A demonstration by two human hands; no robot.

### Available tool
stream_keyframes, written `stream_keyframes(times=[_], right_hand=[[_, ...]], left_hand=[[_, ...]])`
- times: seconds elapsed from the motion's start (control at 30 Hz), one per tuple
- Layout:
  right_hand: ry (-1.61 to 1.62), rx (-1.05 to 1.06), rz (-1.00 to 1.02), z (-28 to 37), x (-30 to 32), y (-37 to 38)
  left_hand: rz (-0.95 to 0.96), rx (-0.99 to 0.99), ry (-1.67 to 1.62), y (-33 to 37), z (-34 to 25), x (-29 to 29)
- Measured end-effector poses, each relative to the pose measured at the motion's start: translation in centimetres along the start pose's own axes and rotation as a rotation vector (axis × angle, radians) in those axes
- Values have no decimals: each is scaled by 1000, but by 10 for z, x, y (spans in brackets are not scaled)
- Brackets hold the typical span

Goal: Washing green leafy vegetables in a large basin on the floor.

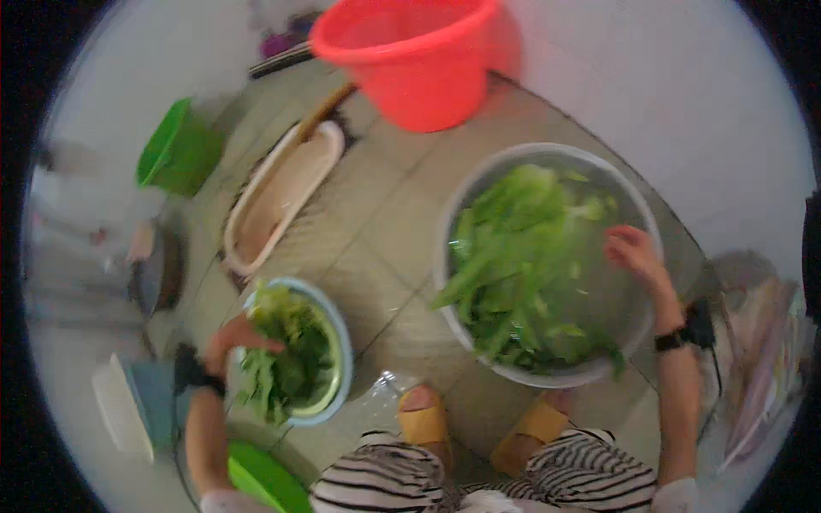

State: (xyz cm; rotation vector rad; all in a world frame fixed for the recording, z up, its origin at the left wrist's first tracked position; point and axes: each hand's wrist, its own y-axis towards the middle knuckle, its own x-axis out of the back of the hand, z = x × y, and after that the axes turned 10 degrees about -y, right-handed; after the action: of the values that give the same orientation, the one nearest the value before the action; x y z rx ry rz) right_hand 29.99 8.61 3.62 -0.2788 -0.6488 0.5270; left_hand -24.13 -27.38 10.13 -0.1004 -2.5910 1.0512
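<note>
My left hand [242,335] is closed on a bunch of leafy greens [295,363], its thumb lying across the stems and the other fingers mostly hidden. The bunch is over a small light-blue basin [345,342] with a pale green inner part, on the floor to my left. To the right stands a wide metal basin [654,227] with water and a heap of green leafy vegetables [513,248]. Above its right side hovers my right hand [631,250], slightly blurred. Its fingers are curled in, with nothing visible in them.
A red bucket [419,77] stands against the far wall. Left of it, a white squat toilet [282,201] is sunk in the tiled floor, with a wooden stick [325,111] across its far end. A green bin [184,150] is farther left. A bright green tub [265,479] lies near my left forearm.
</note>
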Motion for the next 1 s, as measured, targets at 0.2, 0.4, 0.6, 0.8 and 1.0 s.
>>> stream_keyframes(times=[0.2,0.4,0.6,0.8,1.0], right_hand=[[-203,-168,-122,-30,4,12],[-169,-212,-119,-16,-67,46],[-421,-212,-30,-4,-95,39],[-221,-70,-97,-90,-76,43],[-166,-89,-215,-82,-37,22]], left_hand=[[-259,112,772,11,-95,13],[-369,-690,417,175,-216,-142],[-553,-796,564,260,-228,-229],[-326,-381,588,256,-227,-293],[-217,-423,571,234,-232,-353]])
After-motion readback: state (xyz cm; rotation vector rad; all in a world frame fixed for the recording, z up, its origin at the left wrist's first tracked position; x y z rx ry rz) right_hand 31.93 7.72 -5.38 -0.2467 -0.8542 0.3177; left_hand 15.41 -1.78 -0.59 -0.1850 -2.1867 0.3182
